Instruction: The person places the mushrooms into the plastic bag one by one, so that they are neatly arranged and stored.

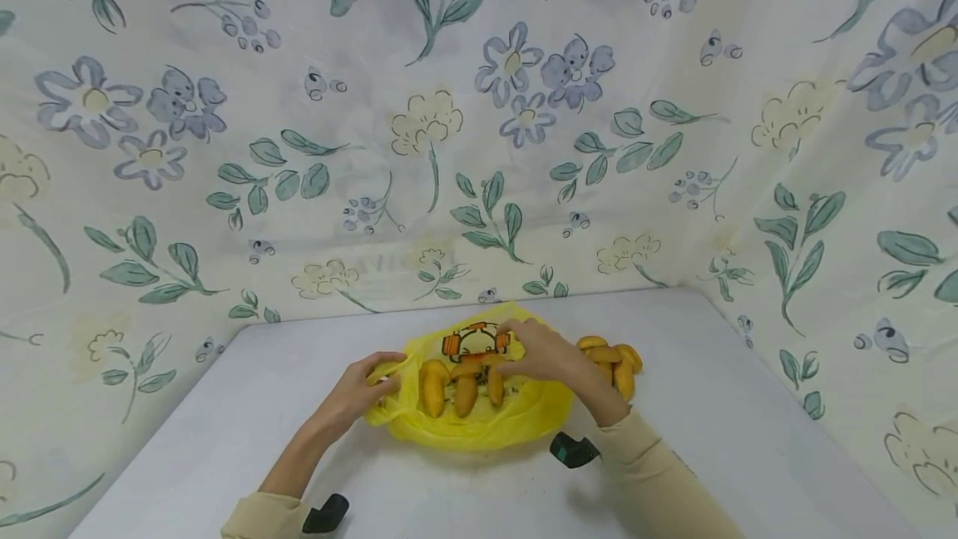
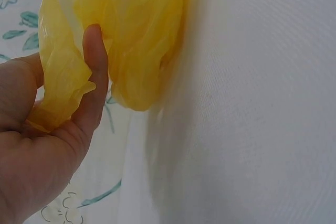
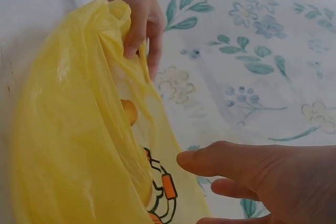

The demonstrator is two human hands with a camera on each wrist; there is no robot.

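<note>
A yellow plastic bag (image 1: 479, 435) with an orange and black print lies on the table, its mouth spread. Several oblong yellow-orange fruits (image 1: 466, 396), mango-like in shape, show between its front and back walls. At the bag's left end my left hand (image 1: 364, 389) holds the gathered plastic between thumb and fingers; that fold (image 2: 63, 82) passes across the palm in the left wrist view. My right hand (image 1: 542, 352) is over the bag's right part, fingers spread apart near the rightmost fruit. The right wrist view shows its thumb (image 3: 210, 160) straight, beside the printed wall, nothing gripped.
More of the yellow fruits (image 1: 624, 377) lie in a pile on the table right of the bag, partly behind my right forearm. The white table (image 1: 299, 373) ends at a floral cloth (image 1: 524, 215) hanging behind and at the sides. Dark wrist cameras (image 1: 573, 449) sit below both forearms.
</note>
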